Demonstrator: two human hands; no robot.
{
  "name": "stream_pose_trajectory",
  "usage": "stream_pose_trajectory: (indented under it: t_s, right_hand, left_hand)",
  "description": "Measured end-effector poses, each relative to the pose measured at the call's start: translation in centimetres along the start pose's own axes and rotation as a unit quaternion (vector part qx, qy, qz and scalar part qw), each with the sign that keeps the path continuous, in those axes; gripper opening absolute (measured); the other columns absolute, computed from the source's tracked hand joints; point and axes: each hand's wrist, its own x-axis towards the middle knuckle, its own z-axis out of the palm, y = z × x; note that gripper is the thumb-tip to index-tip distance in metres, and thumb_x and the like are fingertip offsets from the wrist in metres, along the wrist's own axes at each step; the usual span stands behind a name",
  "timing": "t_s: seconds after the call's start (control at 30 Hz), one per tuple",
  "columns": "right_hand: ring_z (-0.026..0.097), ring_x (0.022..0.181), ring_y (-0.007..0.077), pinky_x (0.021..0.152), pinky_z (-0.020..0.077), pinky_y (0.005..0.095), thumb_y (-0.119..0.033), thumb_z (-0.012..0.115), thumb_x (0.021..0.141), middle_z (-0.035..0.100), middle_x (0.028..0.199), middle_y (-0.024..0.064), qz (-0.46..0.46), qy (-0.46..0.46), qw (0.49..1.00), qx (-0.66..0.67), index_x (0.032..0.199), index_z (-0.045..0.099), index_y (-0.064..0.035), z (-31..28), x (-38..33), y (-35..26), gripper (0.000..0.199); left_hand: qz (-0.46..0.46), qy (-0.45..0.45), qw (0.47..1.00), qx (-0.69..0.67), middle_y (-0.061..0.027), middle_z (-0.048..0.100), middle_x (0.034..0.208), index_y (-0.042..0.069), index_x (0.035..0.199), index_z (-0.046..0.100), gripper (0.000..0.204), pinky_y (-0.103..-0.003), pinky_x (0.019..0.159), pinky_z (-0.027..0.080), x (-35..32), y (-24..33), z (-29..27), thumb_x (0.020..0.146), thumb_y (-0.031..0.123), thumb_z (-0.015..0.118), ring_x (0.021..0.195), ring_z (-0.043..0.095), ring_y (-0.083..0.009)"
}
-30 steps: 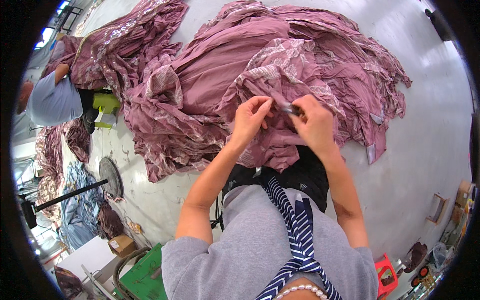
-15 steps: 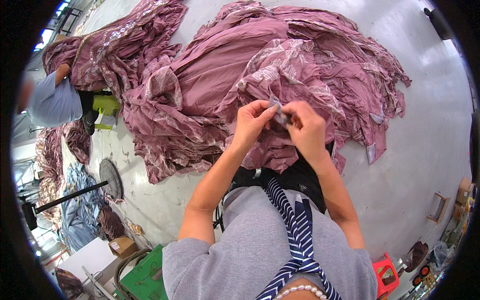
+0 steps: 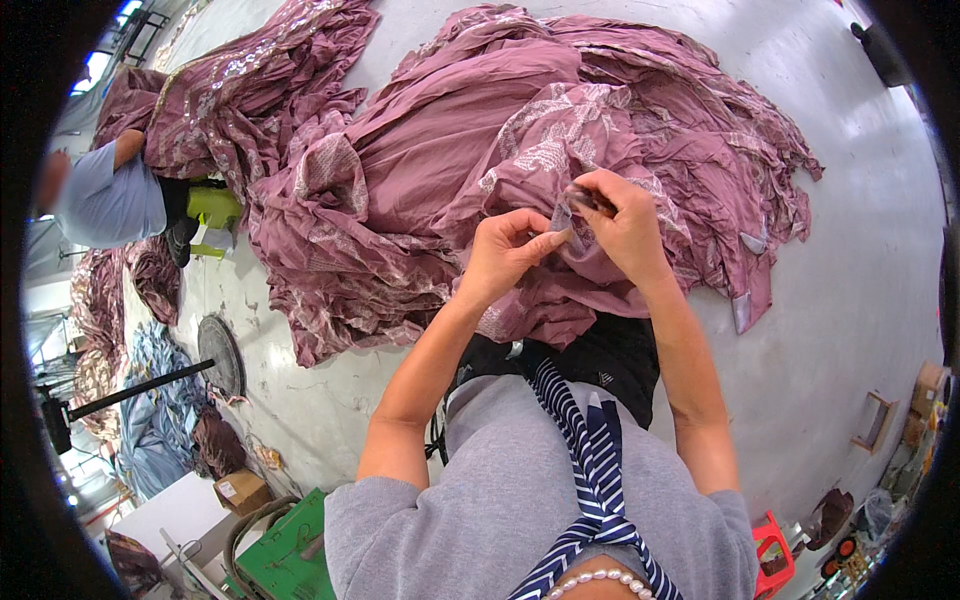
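Note:
A large mauve cloth (image 3: 440, 110) with white lace-like patterned bands lies in heaped folds in front of me and up to my lap. My left hand (image 3: 508, 255) pinches a piece of its edge between thumb and forefinger; the piece looks thin and greyish there. Just right of it, my right hand (image 3: 625, 222) is closed round a small dark object (image 3: 588, 198), mostly hidden by the fingers, perhaps a small hand tool. That object's tip sits close above the pinched edge. Whether it touches the cloth I cannot make out.
At the left a person in a light-blue top (image 3: 110, 200) handles another part of the mauve cloth, beside a yellow-green stool (image 3: 213, 212). A stand with a round dark base (image 3: 222, 355), bluish cloth (image 3: 155, 400), a green box (image 3: 290, 548) and a red stool (image 3: 772, 555) are around me.
My right hand has risen slightly and turned, showing the dark object more plainly. My left hand has shifted a little right and down, still pinching the cloth's edge.

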Motion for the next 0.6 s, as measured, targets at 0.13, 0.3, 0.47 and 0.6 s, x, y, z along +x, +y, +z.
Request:
stream_pose_trajectory:
  t_s: [0.13,0.3,0.47,0.6]
  right_hand:
    - [0.055,0.07,0.0059,0.062,0.0449,0.0214,-0.007,0.061,0.089,0.061,0.081,0.0011,0.099,0.007,0.974,0.205,0.095,0.059,0.0008,0.3,-0.5,0.6,0.01]
    - [0.057,0.068,0.0089,0.062,0.0459,0.0234,-0.016,0.068,0.085,0.061,0.076,0.0054,0.079,0.049,0.985,0.146,0.097,0.057,0.0018,-0.2,-2.0,0.7,0.024]
    - [0.059,0.064,0.0138,0.059,0.0477,0.0267,-0.018,0.068,0.084,0.061,0.073,0.0079,0.059,0.044,0.997,0.013,0.096,0.058,-0.0016,-0.6,-3.0,0.8,0.022]
    - [0.061,0.062,0.0184,0.057,0.0481,0.0293,-0.016,0.07,0.081,0.061,0.072,0.0085,0.016,0.054,0.998,-0.022,0.093,0.06,-0.0036,-0.6,-2.7,-0.4,0.02]
  left_hand:
    - [-0.013,-0.001,1.0,-0.025,0.0063,0.058,0.07,0.005,0.08,0.064,0.013,-0.016,0.053,0.037,-0.1,0.5,0.0,0.083,0.015,0.071,0.06,0.048,-0.0005]
    - [-0.012,0.007,0.999,-0.037,0.0057,0.058,0.069,0.006,0.079,0.063,0.013,-0.016,0.052,0.037,-0.2,0.4,0.0,0.083,0.016,0.071,0.058,0.049,-0.0012]
    - [-0.001,0.006,0.999,-0.053,0.0057,0.057,0.068,0.006,0.079,0.063,0.013,-0.016,0.05,0.037,-0.1,0.5,0.0,0.083,0.015,0.071,0.057,0.049,-0.0013]
    - [0.001,0.007,1.0,-0.028,0.0061,0.056,0.068,0.005,0.079,0.063,0.013,-0.017,0.05,0.036,-0.1,0.4,0.2,0.084,0.014,0.07,0.057,0.048,-0.0007]
